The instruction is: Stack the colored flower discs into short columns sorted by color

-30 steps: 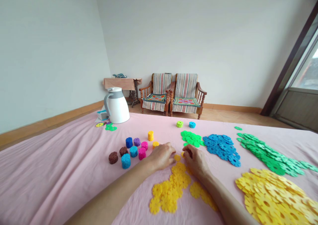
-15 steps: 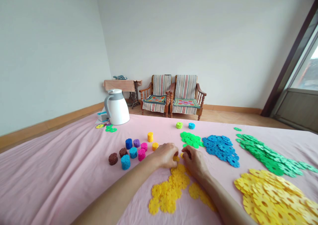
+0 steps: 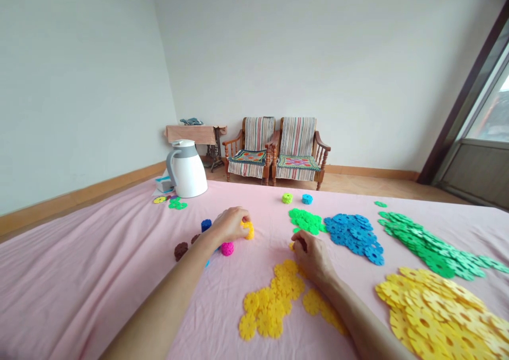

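My left hand (image 3: pixel 231 223) has its fingers closed at a small stack of yellow flower-shaped discs (image 3: pixel 249 231), left of the table's middle. The fingertips hide part of the stack. My right hand (image 3: pixel 314 256) is pinched, and a bit of yellow flower disc (image 3: pixel 292 246) shows at its fingertips; how many it holds I cannot tell. Below the hands lies a loose spread of yellow discs (image 3: pixel 270 307), with more (image 3: pixel 318 303) beside my right wrist. Partly behind my left arm stand a pink stack (image 3: pixel 227 249), a dark blue stack (image 3: pixel 205 225) and a brown stack (image 3: pixel 181 251).
Heaps of blue discs (image 3: pixel 353 235), light green discs (image 3: pixel 306 221), green discs (image 3: pixel 433 248) and yellow discs (image 3: pixel 441 312) cover the right side. Farther back are a lime stack (image 3: pixel 287 198), a blue stack (image 3: pixel 307 199) and a white jug (image 3: pixel 190 174) on the pink cloth (image 3: pixel 119 254).
My left hand has moved left and slightly away, from the loose yellow discs to the yellow stack, which looks taller. My right hand has stayed nearly in place.
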Demonstrator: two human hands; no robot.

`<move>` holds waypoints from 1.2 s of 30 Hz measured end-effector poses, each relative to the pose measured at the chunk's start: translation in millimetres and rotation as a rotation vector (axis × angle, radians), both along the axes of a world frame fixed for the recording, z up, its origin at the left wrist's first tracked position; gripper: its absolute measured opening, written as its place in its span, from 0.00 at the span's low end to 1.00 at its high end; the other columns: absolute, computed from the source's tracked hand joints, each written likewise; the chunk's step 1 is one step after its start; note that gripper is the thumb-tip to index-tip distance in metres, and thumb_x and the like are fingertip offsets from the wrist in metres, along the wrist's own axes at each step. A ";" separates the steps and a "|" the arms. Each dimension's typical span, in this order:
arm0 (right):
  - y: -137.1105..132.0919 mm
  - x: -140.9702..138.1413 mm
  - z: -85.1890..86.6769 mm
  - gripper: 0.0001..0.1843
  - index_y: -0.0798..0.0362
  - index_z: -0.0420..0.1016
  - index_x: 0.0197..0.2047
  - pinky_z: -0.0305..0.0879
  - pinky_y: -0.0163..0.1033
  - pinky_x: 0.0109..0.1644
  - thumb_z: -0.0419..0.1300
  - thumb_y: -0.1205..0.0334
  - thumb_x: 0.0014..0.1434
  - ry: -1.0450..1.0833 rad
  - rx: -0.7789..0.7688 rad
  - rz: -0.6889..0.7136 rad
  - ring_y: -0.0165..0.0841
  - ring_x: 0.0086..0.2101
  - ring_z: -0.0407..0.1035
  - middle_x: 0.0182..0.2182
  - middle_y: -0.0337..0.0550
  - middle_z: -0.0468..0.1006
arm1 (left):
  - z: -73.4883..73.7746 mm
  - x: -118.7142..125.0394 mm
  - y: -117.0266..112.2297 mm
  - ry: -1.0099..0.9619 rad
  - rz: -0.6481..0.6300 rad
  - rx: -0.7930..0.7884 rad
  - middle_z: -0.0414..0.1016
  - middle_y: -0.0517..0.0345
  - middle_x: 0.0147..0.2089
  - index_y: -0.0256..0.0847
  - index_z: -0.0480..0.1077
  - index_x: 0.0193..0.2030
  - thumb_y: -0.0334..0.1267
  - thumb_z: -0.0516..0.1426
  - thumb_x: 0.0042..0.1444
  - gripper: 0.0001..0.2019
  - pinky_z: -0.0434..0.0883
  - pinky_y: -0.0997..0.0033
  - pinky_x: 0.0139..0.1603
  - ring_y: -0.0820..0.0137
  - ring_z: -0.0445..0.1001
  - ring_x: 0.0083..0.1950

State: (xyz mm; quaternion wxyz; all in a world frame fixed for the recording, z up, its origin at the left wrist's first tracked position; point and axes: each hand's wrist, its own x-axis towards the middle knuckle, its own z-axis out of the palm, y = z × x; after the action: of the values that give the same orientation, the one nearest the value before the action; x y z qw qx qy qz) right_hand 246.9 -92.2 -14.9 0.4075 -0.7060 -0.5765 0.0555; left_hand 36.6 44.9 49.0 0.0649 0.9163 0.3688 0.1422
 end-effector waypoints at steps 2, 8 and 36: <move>0.2 0.1 -0.1 0.10 0.52 0.71 0.31 0.57 0.33 0.32 0.48 0.69 0.52 0.003 0.000 0.001 0.31 0.29 0.69 0.26 0.39 0.76 | -2.4 1.4 -0.6 0.016 0.000 0.001 0.74 0.58 0.38 0.42 0.72 0.34 0.36 0.59 0.41 0.10 0.65 0.74 0.38 0.67 0.72 0.39; 0.2 -0.5 -0.2 0.11 0.52 0.71 0.31 0.57 0.33 0.32 0.48 0.69 0.52 0.004 0.007 0.000 0.31 0.29 0.69 0.26 0.39 0.76 | -2.3 3.1 -1.9 0.051 -0.011 0.013 0.74 0.59 0.38 0.43 0.72 0.33 0.37 0.58 0.42 0.09 0.65 0.74 0.37 0.67 0.72 0.39; -1.3 -1.2 3.4 0.11 0.53 0.72 0.31 0.59 0.33 0.33 0.48 0.69 0.52 -0.001 0.006 -0.016 0.32 0.31 0.70 0.27 0.41 0.77 | 5.3 39.4 -72.8 0.202 -0.630 -0.186 0.73 0.58 0.43 0.42 0.71 0.42 0.31 0.60 0.43 0.16 0.67 0.74 0.43 0.66 0.71 0.44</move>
State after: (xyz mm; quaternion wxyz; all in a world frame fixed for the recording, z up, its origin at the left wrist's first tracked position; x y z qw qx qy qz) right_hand 245.7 -93.4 -11.4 0.4098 -0.7095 -0.5711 0.0499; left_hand 76.0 -27.8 54.3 0.1522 0.9847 0.0838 -0.0104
